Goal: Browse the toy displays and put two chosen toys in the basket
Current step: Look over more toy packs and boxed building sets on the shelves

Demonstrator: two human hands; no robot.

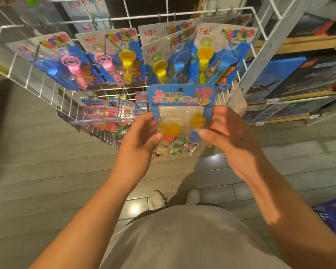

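Both hands hold a blue toy card [180, 111] up at chest height: left hand [142, 136] pinches its nine-o'clock edge, right hand [227, 133] its three-o'clock edge; purple basket [334, 216] at four o'clock.

Both arms reach forward; left hand [142, 135] and right hand [224, 131] curl inward, thumbs pinching.

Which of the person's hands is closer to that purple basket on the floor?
The right. The right hand grips the blue toy pack's right edge, on the side where the purple basket sits low at the frame's right edge. The left hand holds the pack's opposite edge, farther away.
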